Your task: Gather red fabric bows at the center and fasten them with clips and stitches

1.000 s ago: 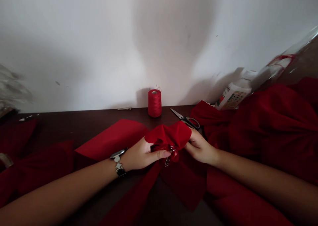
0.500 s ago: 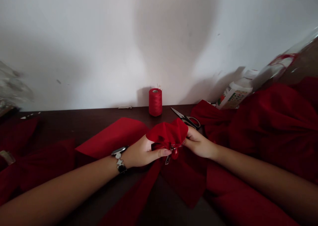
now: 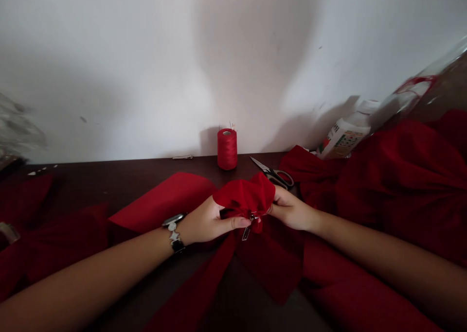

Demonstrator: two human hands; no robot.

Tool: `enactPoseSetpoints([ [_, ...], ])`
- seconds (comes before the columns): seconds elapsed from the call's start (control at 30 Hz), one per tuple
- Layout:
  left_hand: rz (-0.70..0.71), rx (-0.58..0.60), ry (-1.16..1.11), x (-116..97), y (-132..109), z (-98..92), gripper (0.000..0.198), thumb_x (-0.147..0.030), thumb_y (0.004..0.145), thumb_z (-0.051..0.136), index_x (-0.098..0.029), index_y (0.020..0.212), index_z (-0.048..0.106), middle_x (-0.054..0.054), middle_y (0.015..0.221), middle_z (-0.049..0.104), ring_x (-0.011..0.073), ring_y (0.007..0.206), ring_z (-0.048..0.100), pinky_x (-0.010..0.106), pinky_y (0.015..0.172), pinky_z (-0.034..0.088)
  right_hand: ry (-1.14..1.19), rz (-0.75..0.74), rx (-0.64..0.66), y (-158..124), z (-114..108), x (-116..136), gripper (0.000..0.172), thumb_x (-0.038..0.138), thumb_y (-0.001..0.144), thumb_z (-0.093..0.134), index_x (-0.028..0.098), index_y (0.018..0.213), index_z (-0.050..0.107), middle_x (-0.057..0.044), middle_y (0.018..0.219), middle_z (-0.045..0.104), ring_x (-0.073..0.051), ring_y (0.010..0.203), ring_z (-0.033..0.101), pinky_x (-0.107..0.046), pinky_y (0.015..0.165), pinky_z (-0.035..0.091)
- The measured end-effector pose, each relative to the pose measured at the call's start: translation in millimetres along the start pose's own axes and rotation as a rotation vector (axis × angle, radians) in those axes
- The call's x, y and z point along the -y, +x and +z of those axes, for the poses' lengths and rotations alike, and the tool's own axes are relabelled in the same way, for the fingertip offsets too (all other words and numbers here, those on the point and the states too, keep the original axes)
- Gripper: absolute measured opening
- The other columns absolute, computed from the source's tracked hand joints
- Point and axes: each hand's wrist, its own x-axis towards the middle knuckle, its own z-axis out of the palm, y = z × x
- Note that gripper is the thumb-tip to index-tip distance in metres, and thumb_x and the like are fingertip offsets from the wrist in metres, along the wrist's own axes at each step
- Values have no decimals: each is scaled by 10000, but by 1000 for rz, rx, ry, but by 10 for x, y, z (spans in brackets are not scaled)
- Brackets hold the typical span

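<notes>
A red fabric bow (image 3: 242,196) is held between both hands, its gathered upper part bunched and its wide tails spreading below over the table. My left hand (image 3: 209,221) grips the bow's left side, with the thumb lying along the front beside a small metal clip (image 3: 246,232) at the bow's middle. On the other side, my right hand (image 3: 292,209) is closed on the right edge of the cloth; most of its fingers are hidden behind the fabric. A dark-strapped watch (image 3: 175,232) with a metal bracelet is on my left wrist.
A spool of red thread (image 3: 227,149) with needles in its top stands by the wall. Scissors (image 3: 273,173) lie beyond my right hand. A white bottle (image 3: 345,135) leans at the right behind heaped red fabric (image 3: 401,176). More red cloth (image 3: 69,235) lies left on the dark table (image 3: 146,169).
Almost nothing differs: the whole view has shifted very slightly, and both hands keep the same hold on the bow.
</notes>
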Motion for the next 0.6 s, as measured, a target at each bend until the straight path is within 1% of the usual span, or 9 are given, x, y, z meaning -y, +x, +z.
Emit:
enactPoseSetpoints([
  [0.07, -8, 22, -38, 3, 5, -1, 185, -247, 841, 602, -135, 988, 614, 84, 1029, 663, 191, 946, 608, 308, 877, 458, 86, 49, 10, -6, 15, -14, 273, 407, 877, 552, 162, 775, 621, -4, 745, 603, -105, 700, 556, -227, 693, 476],
  [0.17, -8, 75, -102, 11, 10, 2, 152, -237, 869, 567, -138, 978, 606, 75, 1001, 669, 170, 904, 618, 287, 840, 469, 267, 173, 26, -32, 35, -60, 280, 412, 845, 598, 154, 738, 584, 12, 685, 582, -88, 648, 545, -208, 652, 472],
  [0.23, 11, 90, -137, 14, 11, 6, 136, -231, 882, 550, -146, 978, 594, 61, 976, 673, 159, 882, 621, 275, 819, 473, 366, 262, 13, -54, 43, -99, 302, 438, 824, 617, 150, 752, 563, 21, 672, 570, -75, 619, 535, -194, 628, 467],
  [0.3, 28, 85, -142, 13, 9, 7, 124, -232, 889, 539, -150, 969, 583, 52, 964, 670, 157, 883, 617, 275, 822, 472, 405, 317, -11, -71, 45, -130, 320, 459, 807, 629, 148, 788, 556, 25, 685, 565, -68, 618, 533, -189, 628, 464],
  [0.37, 25, 71, -109, 10, 0, 8, 129, -243, 890, 533, -147, 965, 575, 59, 980, 659, 164, 900, 609, 289, 840, 469, 399, 311, -15, -78, 44, -141, 328, 467, 809, 623, 147, 789, 556, 27, 688, 556, -68, 626, 533, -190, 638, 464],
  [0.47, 16, 68, -31, 16, -20, 13, 161, -272, 879, 539, -144, 971, 572, 72, 1005, 646, 183, 921, 600, 321, 866, 468, 358, 229, -9, -67, 39, -114, 330, 467, 834, 593, 145, 767, 569, 21, 691, 562, -75, 642, 534, -196, 652, 460],
  [0.53, 27, 48, 25, 32, -32, 23, 228, -304, 822, 617, -150, 982, 565, 78, 1041, 636, 203, 951, 591, 341, 886, 465, 294, 169, -1, -51, 32, -81, 317, 456, 857, 567, 146, 796, 595, 7, 728, 592, -87, 686, 554, -212, 697, 465],
  [0.6, 31, 3, 79, 51, -38, 35, 323, -317, 751, 697, -156, 994, 558, 83, 1089, 621, 218, 985, 581, 357, 913, 455, 210, 120, 12, -34, 22, -52, 317, 449, 878, 538, 148, 833, 623, -9, 777, 619, -104, 747, 576, -238, 755, 470],
])
